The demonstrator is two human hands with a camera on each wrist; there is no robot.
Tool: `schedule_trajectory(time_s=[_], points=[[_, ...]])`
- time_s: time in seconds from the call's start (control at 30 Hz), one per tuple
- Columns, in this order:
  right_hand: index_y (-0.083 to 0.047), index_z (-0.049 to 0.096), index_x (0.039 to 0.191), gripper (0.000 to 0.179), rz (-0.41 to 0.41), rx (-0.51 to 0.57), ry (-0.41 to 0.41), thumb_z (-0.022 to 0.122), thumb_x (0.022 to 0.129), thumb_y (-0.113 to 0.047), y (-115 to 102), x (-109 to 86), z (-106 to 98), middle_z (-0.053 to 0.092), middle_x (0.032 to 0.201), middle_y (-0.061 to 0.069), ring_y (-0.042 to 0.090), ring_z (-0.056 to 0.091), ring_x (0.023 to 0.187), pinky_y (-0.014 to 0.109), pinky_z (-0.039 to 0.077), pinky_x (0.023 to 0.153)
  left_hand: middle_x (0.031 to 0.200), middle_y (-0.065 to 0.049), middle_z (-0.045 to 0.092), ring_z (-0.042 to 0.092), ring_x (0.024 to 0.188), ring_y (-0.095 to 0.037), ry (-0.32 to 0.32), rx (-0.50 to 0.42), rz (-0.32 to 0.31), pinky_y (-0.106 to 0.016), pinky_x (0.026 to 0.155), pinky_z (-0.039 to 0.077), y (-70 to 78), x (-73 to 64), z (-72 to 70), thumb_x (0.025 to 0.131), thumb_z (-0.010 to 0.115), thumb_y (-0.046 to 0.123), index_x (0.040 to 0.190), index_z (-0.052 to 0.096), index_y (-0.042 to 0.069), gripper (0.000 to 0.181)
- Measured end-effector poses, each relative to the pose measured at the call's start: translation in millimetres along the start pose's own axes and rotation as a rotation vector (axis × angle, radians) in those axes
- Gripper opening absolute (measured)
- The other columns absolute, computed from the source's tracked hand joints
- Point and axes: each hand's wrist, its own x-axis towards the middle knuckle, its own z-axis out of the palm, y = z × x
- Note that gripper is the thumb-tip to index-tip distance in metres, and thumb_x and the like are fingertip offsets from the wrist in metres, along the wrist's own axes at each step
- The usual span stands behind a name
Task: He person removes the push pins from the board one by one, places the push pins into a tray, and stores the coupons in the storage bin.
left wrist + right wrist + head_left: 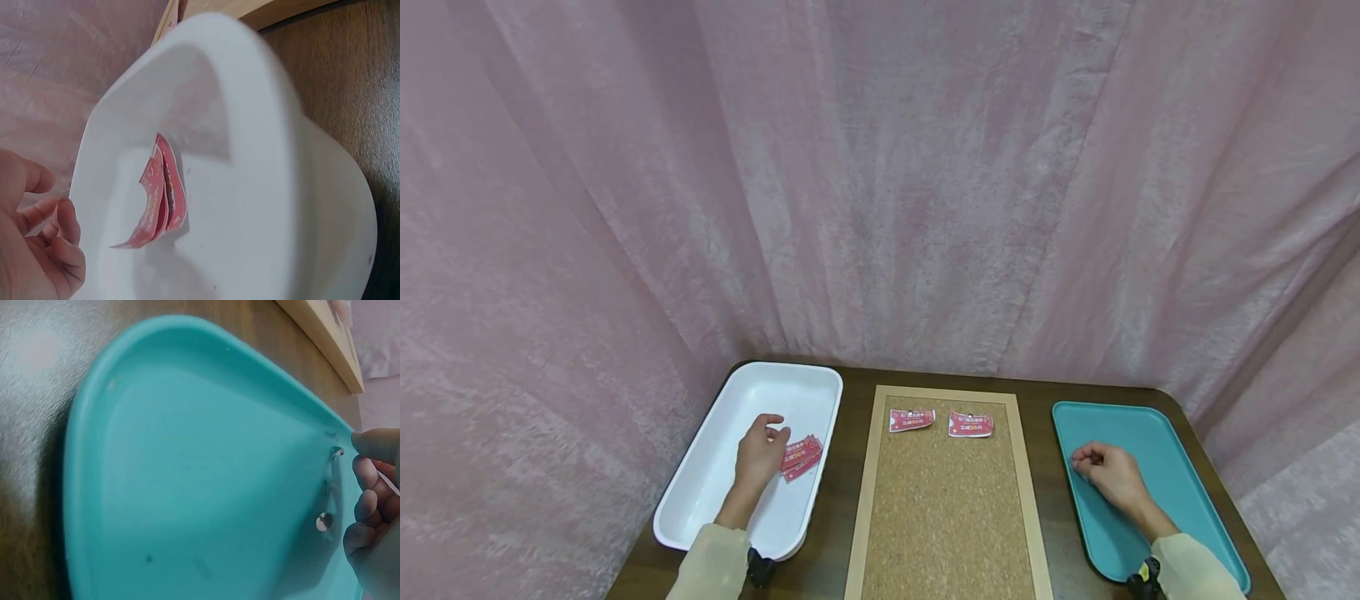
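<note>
Several red-and-white paper coupons [801,454] lie overlapped in a white plastic basin [700,467], their edges curled up in the left wrist view. My left hand [761,450] hovers over the basin just left of them, fingers loosely bent, thumb apart, nothing held. Above the teal tray [1150,433] is my right hand [1112,477], thumb and index finger bent with a small gap between them. Near those fingertips, two small shiny thumbtacks, one farther [337,451] and one nearer [324,522], lie on the tray. No held thing shows in the right hand.
Between basin and tray lies a wood-framed cork board [951,500]. Two coupons, one left [912,420] and one right [971,425], are fixed near its top. A dark wooden table [842,500] carries everything, with a pink curtain [880,183] behind.
</note>
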Motion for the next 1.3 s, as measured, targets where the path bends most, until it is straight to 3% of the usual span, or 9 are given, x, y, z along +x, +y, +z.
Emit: schedule_trajectory(time_s=[0.23,0.57,0.67,0.8,1.07,1.3], points=[[-0.004,0.077,0.095,0.004,-0.046,-0.006,0.037,0.077,0.093,-0.008,-12,2.1,1,0.071,0.083,0.003,0.006,0.053,0.070,0.025,0.044,0.062,0.098,-0.012,0.071,0.061,0.077,-0.021,-0.012,-0.009,0.028,-0.034,0.068,0.044,10.6,-1.8,13.4,0.101,0.066,0.024,0.128,0.065,0.005,0.033],[-0.007,0.077,0.095,0.004,-0.078,0.028,0.057,0.077,0.095,-0.010,-34,11.6,7,0.069,0.084,0.003,0.008,0.051,0.070,0.026,0.043,0.061,0.090,-0.007,0.072,0.056,0.067,-0.014,-0.001,-0.047,0.121,-0.032,0.067,0.044,35.4,-3.8,29.1,0.098,0.068,0.020,0.122,0.068,0.008,0.027],[-0.007,0.077,0.095,0.003,-0.098,0.041,0.051,0.077,0.095,-0.010,-39,15.0,9,0.070,0.084,0.003,0.008,0.050,0.070,0.026,0.042,0.061,0.091,-0.005,0.072,0.060,0.064,-0.013,-0.011,-0.050,0.109,-0.037,0.064,0.047,44.4,-4.7,33.4,0.099,0.068,0.021,0.123,0.069,0.010,0.026],[-0.006,0.076,0.095,0.004,-0.115,0.062,0.051,0.077,0.095,-0.010,-45,17.5,10,0.069,0.084,0.003,0.008,0.050,0.070,0.027,0.043,0.060,0.094,-0.001,0.070,0.060,0.070,-0.013,-0.035,-0.046,0.090,-0.048,0.066,0.042,58.4,-5.6,39.8,0.099,0.067,0.024,0.125,0.069,0.015,0.028],[-0.006,0.076,0.095,0.007,-0.122,0.044,0.044,0.077,0.096,-0.013,-52,23.5,18,0.069,0.084,0.002,0.010,0.051,0.070,0.027,0.043,0.060,0.088,-0.005,0.068,0.050,0.058,-0.012,-0.049,-0.079,0.175,-0.030,0.059,0.041,70.0,-8.0,52.9,0.099,0.068,0.018,0.124,0.068,0.005,0.028],[-0.006,0.076,0.093,0.005,-0.145,0.071,0.039,0.078,0.094,-0.010,-61,26.4,23,0.067,0.079,0.002,0.008,0.050,0.067,0.026,0.042,0.058,0.087,-0.004,0.070,0.058,0.067,-0.013,-0.087,-0.098,0.210,-0.033,0.066,0.048,78.5,-9.8,65.8,0.100,0.066,0.017,0.125,0.067,0.004,0.028]])
